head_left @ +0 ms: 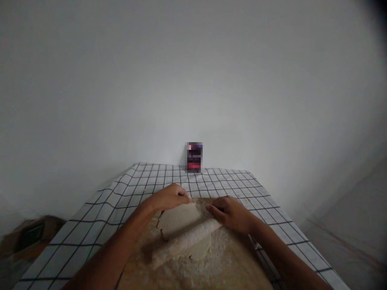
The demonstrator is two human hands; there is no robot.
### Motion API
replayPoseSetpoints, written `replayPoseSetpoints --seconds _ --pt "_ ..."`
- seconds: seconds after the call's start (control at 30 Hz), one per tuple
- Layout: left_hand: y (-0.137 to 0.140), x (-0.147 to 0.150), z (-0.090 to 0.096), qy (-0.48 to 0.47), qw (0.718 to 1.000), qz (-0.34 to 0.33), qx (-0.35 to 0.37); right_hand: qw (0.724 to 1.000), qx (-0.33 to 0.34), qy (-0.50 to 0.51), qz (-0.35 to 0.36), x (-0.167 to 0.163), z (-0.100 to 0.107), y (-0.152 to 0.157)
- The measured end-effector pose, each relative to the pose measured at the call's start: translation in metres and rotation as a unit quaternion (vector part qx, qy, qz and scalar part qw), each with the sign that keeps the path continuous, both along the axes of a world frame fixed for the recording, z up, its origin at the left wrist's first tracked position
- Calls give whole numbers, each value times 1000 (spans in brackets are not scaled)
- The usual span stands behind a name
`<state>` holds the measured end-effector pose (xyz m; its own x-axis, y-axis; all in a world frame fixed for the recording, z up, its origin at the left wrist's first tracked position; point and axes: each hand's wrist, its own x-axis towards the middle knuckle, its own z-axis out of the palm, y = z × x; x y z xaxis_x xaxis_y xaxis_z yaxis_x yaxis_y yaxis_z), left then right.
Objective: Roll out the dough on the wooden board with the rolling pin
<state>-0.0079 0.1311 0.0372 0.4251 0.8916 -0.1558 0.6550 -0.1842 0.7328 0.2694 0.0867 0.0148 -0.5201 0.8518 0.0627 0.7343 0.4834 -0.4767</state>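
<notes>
A flattened sheet of pale dough [178,220] with a cracked left edge lies on a floured wooden board [232,262]. Across its near part a flour-dusted rolling pin [184,243] rests at a slant, with some dough showing on the near side too. My left hand [172,196] reaches over the sheet, its fingers pinched together at the dough's far edge. Beside the pin's right end is my right hand [232,212], its fingers curled in and thumb pointing left. Whatever those right fingers hold, if anything, is hidden.
A white tablecloth with dark grid lines [115,197] covers the table under the board. Against the pale wall [193,80] stands a small pixelated upright object [194,158]. At lower left, a brown box [33,235] sits below table height. Loose flour dusts the board.
</notes>
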Motion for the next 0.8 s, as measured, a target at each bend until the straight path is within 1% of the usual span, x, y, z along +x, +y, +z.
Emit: replayPoseSetpoints --seconds 0.1,0.3,0.53,0.63,0.8 --pt "2 -3 2 -12 999 -30 -24 1000 -1 2 -3 0 0 0" --pt "1 -6 4 1 999 -45 -13 1000 -2 -8 -5 0 1 -1" --pt "-4 -3 7 35 998 -56 -1 1000 5 -3 -3 2 -3 1" --pt "-3 -3 7 31 997 -70 -2 1000 9 -2 -1 3 -5 2" --pt "-1 -6 7 29 998 -63 -11 1000 7 4 6 3 -6 3"
